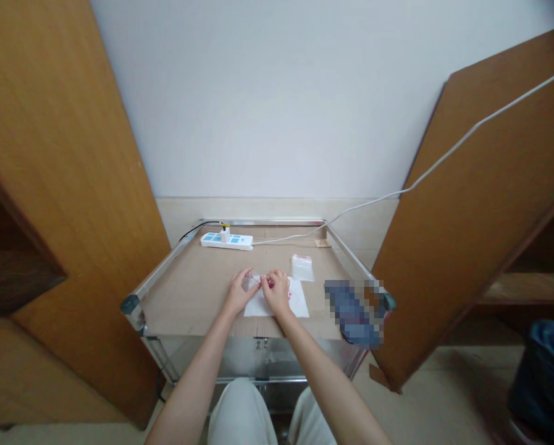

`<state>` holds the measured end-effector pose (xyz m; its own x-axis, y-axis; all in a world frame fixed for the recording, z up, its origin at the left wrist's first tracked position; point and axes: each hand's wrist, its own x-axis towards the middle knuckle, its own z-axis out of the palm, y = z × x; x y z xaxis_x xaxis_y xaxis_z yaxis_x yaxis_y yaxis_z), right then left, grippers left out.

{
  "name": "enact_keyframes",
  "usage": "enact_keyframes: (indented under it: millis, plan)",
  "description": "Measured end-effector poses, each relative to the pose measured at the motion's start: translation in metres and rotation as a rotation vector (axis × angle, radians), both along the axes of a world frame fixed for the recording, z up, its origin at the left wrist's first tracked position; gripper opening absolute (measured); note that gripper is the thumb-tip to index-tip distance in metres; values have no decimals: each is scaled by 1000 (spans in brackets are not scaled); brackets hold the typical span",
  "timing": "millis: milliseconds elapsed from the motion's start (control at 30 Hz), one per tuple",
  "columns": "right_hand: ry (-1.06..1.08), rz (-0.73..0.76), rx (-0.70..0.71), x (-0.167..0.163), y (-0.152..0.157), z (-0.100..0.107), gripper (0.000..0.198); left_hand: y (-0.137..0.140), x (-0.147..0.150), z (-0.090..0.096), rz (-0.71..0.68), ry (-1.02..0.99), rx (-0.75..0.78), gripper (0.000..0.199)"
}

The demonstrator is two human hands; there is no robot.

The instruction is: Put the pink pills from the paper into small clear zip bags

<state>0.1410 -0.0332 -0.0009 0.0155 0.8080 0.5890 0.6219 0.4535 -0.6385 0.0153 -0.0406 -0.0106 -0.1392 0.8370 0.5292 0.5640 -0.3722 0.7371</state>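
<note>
You are pinching a small clear bag [253, 281] between both hands, left hand [239, 292] and right hand [275, 290], fingers closed on its top edge, just above the white sheet [299, 301] on the counter [193, 290]. It is looking light, limp and slippery, so hold near the mouth. I cannot tell what, if anything, is lying inside it, and a stack of similar bags [302, 267] is sitting just beyond.

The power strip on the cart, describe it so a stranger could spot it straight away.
Find the metal cart with a cardboard-lined top. At its far edge, left of centre, lies the power strip. It alone is long, white with blue sockets, and has a plug in it.
</note>
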Motion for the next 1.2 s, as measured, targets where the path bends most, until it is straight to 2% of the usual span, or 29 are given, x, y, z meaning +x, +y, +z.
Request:
enact_keyframes:
  millis: [167,333,467,567,667,800,1033,1200]
  plan:
    - [12,81,-23,1,0,0,25,3,-2,0,-9,-110,-43,45]
    - [22,197,11,2,-2,0,17,3,-2,-1,-49,-147,-65,50]
    - [92,178,10,4,0,-1,16,2,-1,0,-40,-217,-74,59]
    - [144,158,19,5,3,-2,16,1,0,3,-112,-362,-181,65]
    - [154,151,24,6,5,-4,17,-1,-1,5,-229,-505,-317,56]
    - [134,130,10,6,5,-6,17,-2,-3,5,-259,-535,-387,43]
    - [142,108,3,8,4,-5,19,-1,-3,4,-250,-501,-346,35]
    - [136,196,26,7,2,-3,13,0,-3,2,-239,-489,-340,36]
